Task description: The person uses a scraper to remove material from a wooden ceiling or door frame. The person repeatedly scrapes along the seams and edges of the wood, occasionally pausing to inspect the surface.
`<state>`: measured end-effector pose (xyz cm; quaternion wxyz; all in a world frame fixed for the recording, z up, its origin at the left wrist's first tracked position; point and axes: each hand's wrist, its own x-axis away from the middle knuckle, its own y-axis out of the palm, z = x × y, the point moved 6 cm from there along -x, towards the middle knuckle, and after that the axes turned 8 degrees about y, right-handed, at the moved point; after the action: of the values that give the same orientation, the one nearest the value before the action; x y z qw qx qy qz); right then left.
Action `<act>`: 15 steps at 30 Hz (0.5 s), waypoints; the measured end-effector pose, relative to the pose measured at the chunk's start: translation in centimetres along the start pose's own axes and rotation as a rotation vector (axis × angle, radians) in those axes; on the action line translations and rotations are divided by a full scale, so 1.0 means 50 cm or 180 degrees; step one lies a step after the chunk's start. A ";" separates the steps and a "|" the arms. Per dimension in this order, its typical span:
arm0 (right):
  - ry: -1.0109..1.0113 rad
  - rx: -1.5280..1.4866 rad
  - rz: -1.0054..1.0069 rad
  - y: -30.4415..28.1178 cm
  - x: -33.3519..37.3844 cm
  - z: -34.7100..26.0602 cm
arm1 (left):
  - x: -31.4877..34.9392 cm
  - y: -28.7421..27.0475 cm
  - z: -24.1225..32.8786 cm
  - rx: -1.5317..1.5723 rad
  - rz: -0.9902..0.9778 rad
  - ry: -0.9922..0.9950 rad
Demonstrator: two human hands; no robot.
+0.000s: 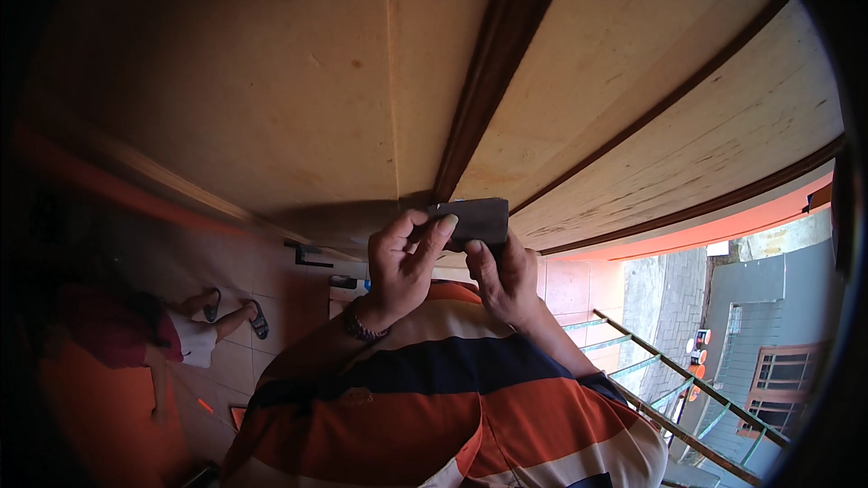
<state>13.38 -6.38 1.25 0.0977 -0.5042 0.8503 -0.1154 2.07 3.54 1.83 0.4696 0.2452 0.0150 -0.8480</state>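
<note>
A small dark grey sheet with straight edges, which looks like folded sandpaper [485, 217], is held between my two hands in front of my chest. My left hand [404, 262] pinches its left end, thumb on top and the other fingers curled. At the sheet's lower right, my right hand [508, 278] presses with its thumb, while its fingers are mostly hidden behind. Just beyond my hands rises a large pale wooden panel [298, 90] with dark brown wooden strips [495, 50] across it. The sheet overlaps the foot of one strip in view; whether they touch I cannot tell.
On the left, a person [122, 330] in a dark red top and sandals is on the tiled floor [237, 352]. A metal frame with green rungs [669, 393] stands at the right. Beyond it are several orange-and-white cans [696, 370], paving and a grey wall [750, 294].
</note>
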 end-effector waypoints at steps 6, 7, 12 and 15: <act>-0.0216 0.0235 0.0010 -0.006 -0.006 -0.004 | 0.002 -0.006 -0.014 -0.0045 -0.0059 -0.0048; -0.0191 0.0266 0.0006 -0.005 -0.005 -0.005 | 0.002 -0.005 -0.012 0.0048 -0.0075 -0.0065; -0.0149 0.0502 0.0003 0.002 -0.007 -0.015 | -0.007 -0.009 -0.010 0.0586 0.0006 -0.0261; 0.0015 0.0413 -0.0111 0.007 -0.009 -0.024 | -0.017 -0.016 -0.007 0.0426 -0.0035 -0.0181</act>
<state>12.96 -5.73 2.30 0.1262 -0.5112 0.8323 -0.1731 1.91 4.75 1.74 0.4478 0.2518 -0.0537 -0.8563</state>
